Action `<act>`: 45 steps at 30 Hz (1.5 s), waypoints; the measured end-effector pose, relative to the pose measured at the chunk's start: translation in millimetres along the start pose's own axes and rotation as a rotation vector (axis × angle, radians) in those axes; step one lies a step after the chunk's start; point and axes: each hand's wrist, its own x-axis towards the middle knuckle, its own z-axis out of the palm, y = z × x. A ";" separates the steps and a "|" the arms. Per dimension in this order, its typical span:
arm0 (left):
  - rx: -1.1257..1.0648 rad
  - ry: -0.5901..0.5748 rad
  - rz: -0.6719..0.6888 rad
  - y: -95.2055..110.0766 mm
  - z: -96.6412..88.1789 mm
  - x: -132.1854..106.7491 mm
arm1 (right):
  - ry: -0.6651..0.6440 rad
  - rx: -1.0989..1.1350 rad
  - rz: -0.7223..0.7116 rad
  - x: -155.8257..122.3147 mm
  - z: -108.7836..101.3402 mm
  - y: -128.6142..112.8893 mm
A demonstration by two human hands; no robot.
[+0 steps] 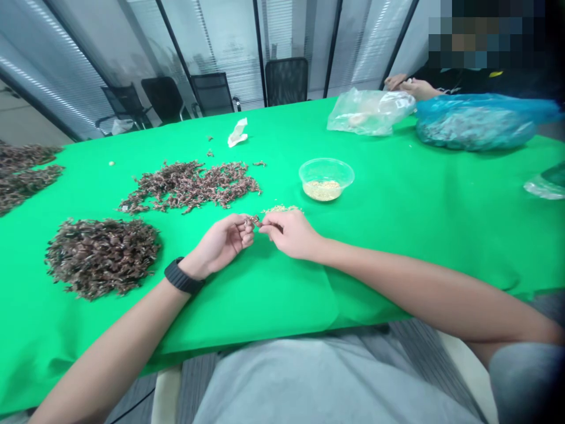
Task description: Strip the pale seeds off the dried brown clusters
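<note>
Seen from where I stand, with the hands at the middle of the dial and twelve pointing across the table [397, 200], the work looks well short of finished. The left hand [224, 242] pinches one small brown dried piece [253, 220] at its fingertips. The right hand [289, 234] meets it there, thumb and finger drawn close; I can't tell whether they grip the piece too.

What seems done: pale grains [282, 208] lie in a little heap just past the right hand, about one o'clock, and farther that way a clear bowl [326, 171] holds only a shallow layer of similar bits.

What seems left: plenty of brown pieces, a loose spread [189, 187] at ten o'clock and a dense pile [103, 256] near nine. Which of those two has been worked through, I can't say.
</note>
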 end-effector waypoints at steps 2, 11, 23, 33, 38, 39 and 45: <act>0.011 -0.020 -0.003 0.7 -1.1 0.2 | 0.004 -0.064 -0.036 -0.3 1.1 3.0; 0.152 -0.040 0.054 -0.3 -5.1 2.4 | -0.005 -0.107 -0.032 -1.3 3.3 5.1; 1.201 0.150 0.794 -9.2 -9.2 1.8 | -0.238 0.884 0.650 2.6 2.1 -16.7; 0.412 -0.010 0.203 -3.1 -4.2 1.7 | -0.143 0.133 0.171 2.3 0.8 -3.4; 0.116 -0.080 -0.080 4.2 -4.8 0.3 | -0.182 -0.179 -0.065 2.1 -4.5 4.4; 0.089 -0.082 -0.107 5.0 -5.3 0.0 | -0.190 -0.196 -0.081 2.0 -5.1 5.2; 0.117 -0.034 -0.083 2.0 -7.0 0.6 | -0.169 -0.069 0.011 1.3 -0.5 0.7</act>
